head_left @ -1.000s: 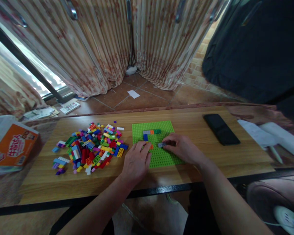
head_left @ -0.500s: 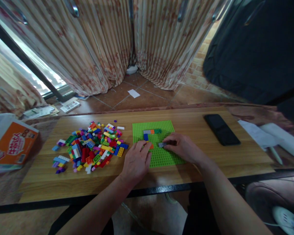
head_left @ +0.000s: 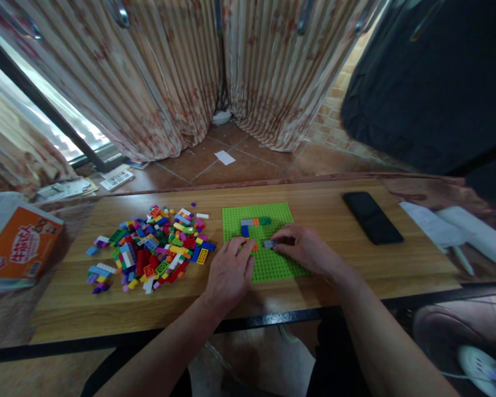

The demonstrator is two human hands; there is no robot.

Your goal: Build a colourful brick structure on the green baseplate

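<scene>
Grip of the right hand was pinched on a grey brick at the middle of the green baseplate. Apparently plastic, the brick seemed light, stiff and slick, best taken by its sides. Its right end was hidden; whether it was seated was unclear. The left hand covered the baseplate's near-left corner, beside an orange brick; its hold could not be told.

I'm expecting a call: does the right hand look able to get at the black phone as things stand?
Probably yes: only tabletop shows between the right hand and the black phone, though the hand appears to pinch a grey brick.
</scene>
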